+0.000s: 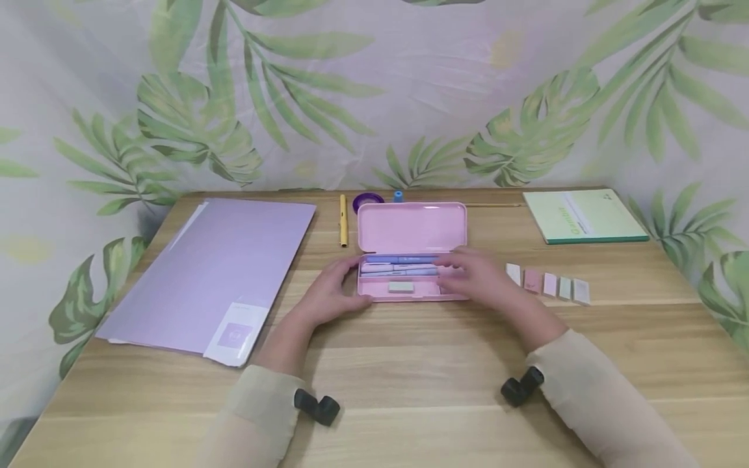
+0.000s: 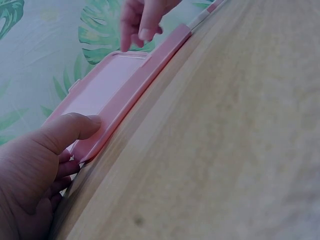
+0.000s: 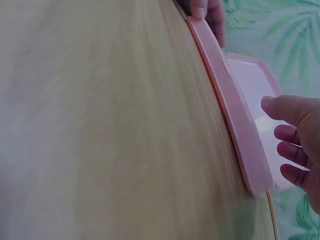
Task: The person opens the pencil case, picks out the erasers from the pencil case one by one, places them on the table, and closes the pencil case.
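A pink pencil case lies on the table with its lid raised. Inside are several blue and pale pens in the back part and a small light eraser in the front part. My left hand grips the case's left end, its thumb on the front wall and its fingers round the side, as the left wrist view shows. Over the right end hovers my right hand, fingers apart and nothing between them; it hides that end's contents. In the right wrist view the right hand overlaps the lid.
A purple folder lies on the left. Behind the case are a yellow pen, a purple ring-shaped thing and a small blue item. Several small erasers line up on the right, below a green notebook.
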Tool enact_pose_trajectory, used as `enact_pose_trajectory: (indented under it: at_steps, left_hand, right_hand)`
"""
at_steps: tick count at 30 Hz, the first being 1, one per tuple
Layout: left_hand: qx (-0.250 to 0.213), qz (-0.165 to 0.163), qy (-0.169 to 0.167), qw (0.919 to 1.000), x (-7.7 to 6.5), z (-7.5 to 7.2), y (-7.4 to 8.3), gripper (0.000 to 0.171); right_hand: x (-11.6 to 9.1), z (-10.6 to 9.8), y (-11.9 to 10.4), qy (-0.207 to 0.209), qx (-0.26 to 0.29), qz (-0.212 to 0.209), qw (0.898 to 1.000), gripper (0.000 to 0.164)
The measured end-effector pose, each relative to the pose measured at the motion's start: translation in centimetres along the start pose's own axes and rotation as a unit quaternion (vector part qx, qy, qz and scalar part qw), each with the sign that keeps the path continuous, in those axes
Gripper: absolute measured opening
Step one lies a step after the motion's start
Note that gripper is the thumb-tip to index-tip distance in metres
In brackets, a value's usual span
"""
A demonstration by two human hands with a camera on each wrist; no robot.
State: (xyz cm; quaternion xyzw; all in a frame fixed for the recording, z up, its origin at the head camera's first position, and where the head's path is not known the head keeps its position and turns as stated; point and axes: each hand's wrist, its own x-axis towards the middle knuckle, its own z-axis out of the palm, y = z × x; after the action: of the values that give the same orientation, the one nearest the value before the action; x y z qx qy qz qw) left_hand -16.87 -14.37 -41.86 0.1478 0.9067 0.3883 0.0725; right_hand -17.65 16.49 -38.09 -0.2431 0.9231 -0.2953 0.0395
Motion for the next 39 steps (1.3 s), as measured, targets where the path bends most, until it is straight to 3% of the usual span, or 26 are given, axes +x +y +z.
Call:
enact_pose_trajectory:
  at_steps: [4, 10, 15, 19, 23, 27, 31, 36, 39]
  left_hand:
    - [0.003, 0.003, 0.0, 1.0, 0.1, 0.1, 0.0, 0.088]
    - [0.003, 0.004, -0.001, 1.0, 0.1, 0.2, 0.1, 0.087]
    - [0.004, 0.001, -0.007, 1.0, 0.1, 0.2, 0.1, 0.088]
    - [0.004, 0.002, -0.009, 0.9999, 0.0, 0.2, 0.1, 0.088]
    - [0.004, 0.005, -0.008, 1.0, 0.1, 0.3, 0.0, 0.087]
    - [0.004, 0.006, -0.007, 1.0, 0.1, 0.4, -0.1, 0.087]
    - [0.006, 0.003, -0.007, 1.0, 0.1, 0.3, -0.1, 0.087]
    - [0.007, -0.002, -0.006, 1.0, -0.1, 0.0, 0.1, 0.087]
    - [0.008, -0.005, -0.005, 0.9999, -0.1, -0.2, 0.1, 0.088]
  right_hand:
    - [1.8, 0.8, -1.1, -0.036, -0.048, -0.072, 0.996, 0.033]
    - [3.3, 1.3, -3.3, -0.075, -0.161, -0.144, 0.973, 0.034]
    - [4.0, 1.4, -4.6, -0.124, -0.214, -0.16, 0.956, 0.041]
    - [4.4, 1.5, -5.1, -0.158, -0.234, -0.143, 0.949, 0.046]
    - [4.8, 1.6, -5.3, -0.167, -0.245, -0.139, 0.945, 0.048]
    - [5.0, 1.7, -5.2, -0.164, -0.241, -0.141, 0.946, 0.043]
    - [5.1, 1.3, -5.1, -0.162, -0.214, -0.12, 0.956, 0.037]
    - [4.7, 0.2, -4.5, -0.149, -0.115, -0.054, 0.981, 0.043]
    - [3.9, -0.7, -3.8, -0.137, -0.035, -0.012, 0.99, 0.048]
